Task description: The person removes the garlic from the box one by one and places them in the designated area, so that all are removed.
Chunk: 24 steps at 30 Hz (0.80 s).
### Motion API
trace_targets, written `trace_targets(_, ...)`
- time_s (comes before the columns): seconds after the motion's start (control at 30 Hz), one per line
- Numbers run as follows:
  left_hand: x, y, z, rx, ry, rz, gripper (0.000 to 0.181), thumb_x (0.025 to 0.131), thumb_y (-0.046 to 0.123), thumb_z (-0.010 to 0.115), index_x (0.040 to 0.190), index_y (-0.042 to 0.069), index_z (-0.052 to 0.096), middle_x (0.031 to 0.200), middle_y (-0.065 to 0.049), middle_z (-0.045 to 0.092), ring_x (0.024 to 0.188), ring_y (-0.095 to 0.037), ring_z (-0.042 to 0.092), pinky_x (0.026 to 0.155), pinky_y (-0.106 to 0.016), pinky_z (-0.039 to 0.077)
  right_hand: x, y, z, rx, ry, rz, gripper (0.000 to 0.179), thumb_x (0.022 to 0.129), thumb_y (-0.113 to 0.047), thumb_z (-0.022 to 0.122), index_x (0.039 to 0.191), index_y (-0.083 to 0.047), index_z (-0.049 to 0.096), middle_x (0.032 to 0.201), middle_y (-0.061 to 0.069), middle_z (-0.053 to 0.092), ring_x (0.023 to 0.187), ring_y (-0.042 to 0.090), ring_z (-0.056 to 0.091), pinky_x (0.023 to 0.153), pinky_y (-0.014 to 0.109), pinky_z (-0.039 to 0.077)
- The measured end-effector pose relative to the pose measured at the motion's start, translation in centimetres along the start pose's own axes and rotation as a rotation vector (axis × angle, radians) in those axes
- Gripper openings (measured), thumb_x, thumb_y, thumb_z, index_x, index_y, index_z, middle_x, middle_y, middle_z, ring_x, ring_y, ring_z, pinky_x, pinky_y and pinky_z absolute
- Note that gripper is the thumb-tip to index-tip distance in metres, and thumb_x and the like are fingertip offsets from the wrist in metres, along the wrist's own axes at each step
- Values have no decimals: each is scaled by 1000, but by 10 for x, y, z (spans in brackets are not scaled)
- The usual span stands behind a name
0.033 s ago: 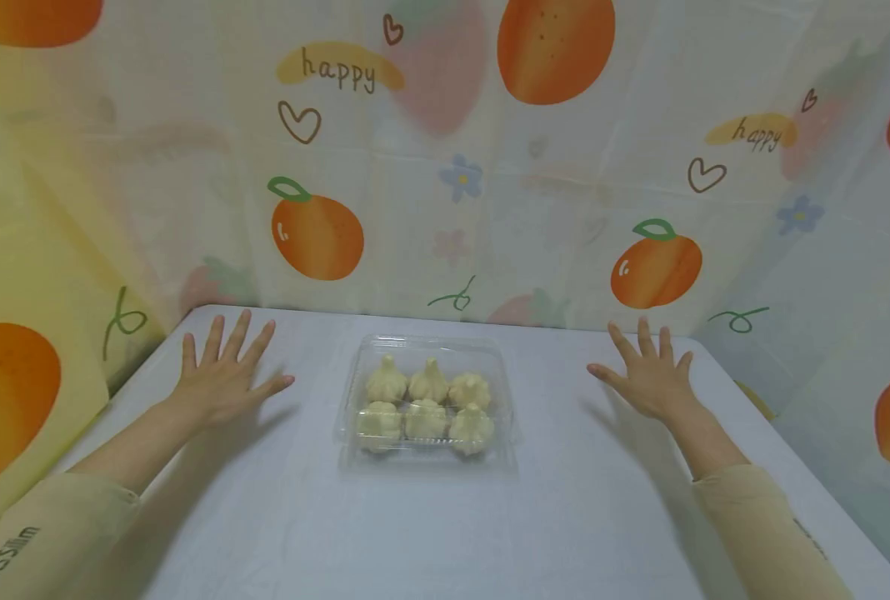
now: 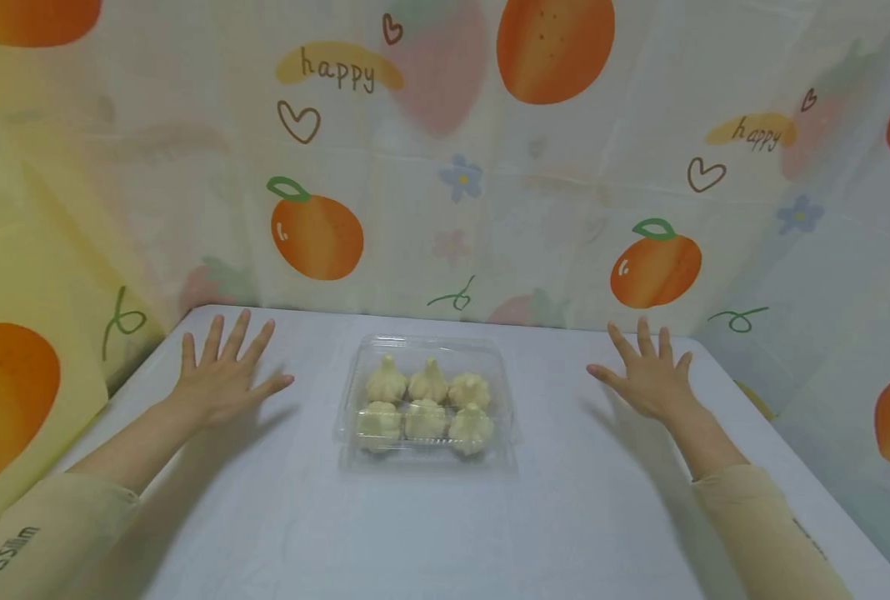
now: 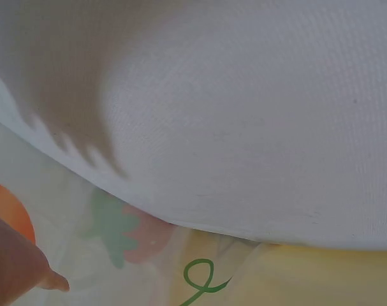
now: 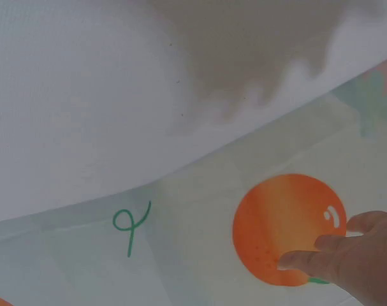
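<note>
Left hand (image 2: 222, 387) and right hand (image 2: 651, 383) spread wide, empty; handling looks unstarted, garlic bulbs (image 2: 426, 419) sit in a clear box (image 2: 430, 458).

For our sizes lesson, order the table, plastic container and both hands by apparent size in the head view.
1. Table
2. Plastic container
3. Left hand and right hand: too alike to rank

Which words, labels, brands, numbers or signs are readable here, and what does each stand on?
"happy": yellow-orange patch, left half of the fruit-printed cream fabric backdrop.
"happy": matching yellow-orange patch, right half of that backdrop.
"Lets S...m": beige left sleeve; middle letters blurred.
Beige right sleeve: dark marking too small to read.
</note>
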State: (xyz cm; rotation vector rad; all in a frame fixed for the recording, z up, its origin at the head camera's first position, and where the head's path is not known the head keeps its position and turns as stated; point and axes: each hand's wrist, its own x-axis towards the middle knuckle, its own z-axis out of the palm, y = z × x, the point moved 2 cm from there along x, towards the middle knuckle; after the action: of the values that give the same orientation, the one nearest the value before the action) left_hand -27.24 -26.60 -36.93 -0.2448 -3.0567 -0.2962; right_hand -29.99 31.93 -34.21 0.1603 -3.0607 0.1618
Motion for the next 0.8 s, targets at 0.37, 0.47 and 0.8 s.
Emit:
trace_targets(0.37, 1, 4, -3, -16, 9, 17, 91, 95, 72, 35, 160, 20, -1, 166, -21, -12, 148, -53, -15, 111, -79, -15, -2, 3, 2, 7, 7, -6, 92, 93, -74, 37, 160, -18, 9, 162, 33, -3, 145, 63, -1, 104, 89, 3)
trace_targets(0.47, 5, 6, -7, -42, 19, 39, 89, 97, 69, 33, 160, 17, -1, 165, -24, -10, 148, -56, -9, 112, -79, -9, -4, 0, -1, 39, 20, -16, 91, 95, -70, 39, 160, -14, 11, 162, 34, -1, 144, 64, 4, 105, 87, 9)
trace_targets(0.8, 13, 30, -18, -306, 37, 124, 81, 104, 49, 39, 157, -2, 7, 161, -36, 6, 140, -66, 10, 108, -81, 15, -2, -16, -9, 293, 33, -69, 90, 96, -63, 47, 158, -6, 15, 164, 31, 3, 144, 62, 14, 110, 80, 18)
